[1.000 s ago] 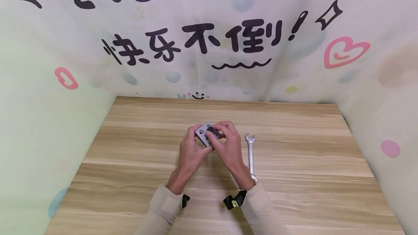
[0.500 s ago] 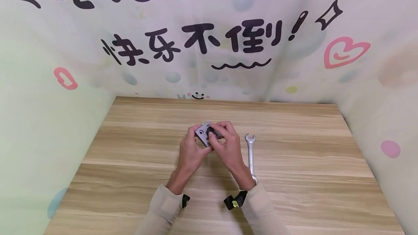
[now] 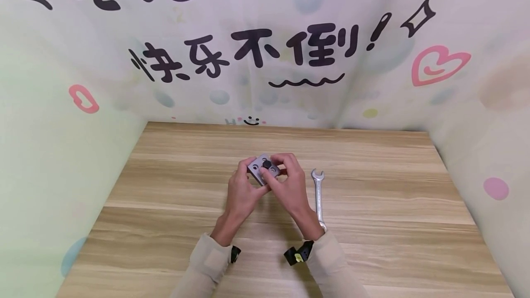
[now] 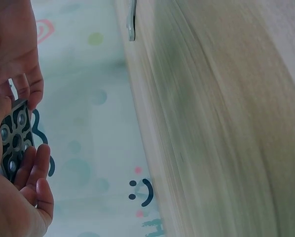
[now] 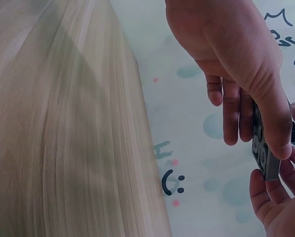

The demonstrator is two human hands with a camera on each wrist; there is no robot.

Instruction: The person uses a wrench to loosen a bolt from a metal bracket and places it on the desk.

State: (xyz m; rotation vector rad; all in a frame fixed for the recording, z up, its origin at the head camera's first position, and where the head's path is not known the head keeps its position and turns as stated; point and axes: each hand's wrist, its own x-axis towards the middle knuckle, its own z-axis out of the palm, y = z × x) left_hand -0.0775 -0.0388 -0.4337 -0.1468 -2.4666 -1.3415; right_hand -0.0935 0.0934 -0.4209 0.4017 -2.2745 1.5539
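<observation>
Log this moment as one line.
left hand: grips grey plate; right hand: grips it too; black bolt: head on plate's upper face; wrench: on table

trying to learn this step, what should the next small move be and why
Probably turn the black bolt a little with the right hand: its thumb rests right beside the bolt, the left hand grips the metal plate, and the wrench lies unheld on the table.

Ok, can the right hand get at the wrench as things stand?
Probably yes: the wrench lies on the table just beside the right hand, its far end uncovered. That hand would likely need to let go of the metal plate first.
</observation>
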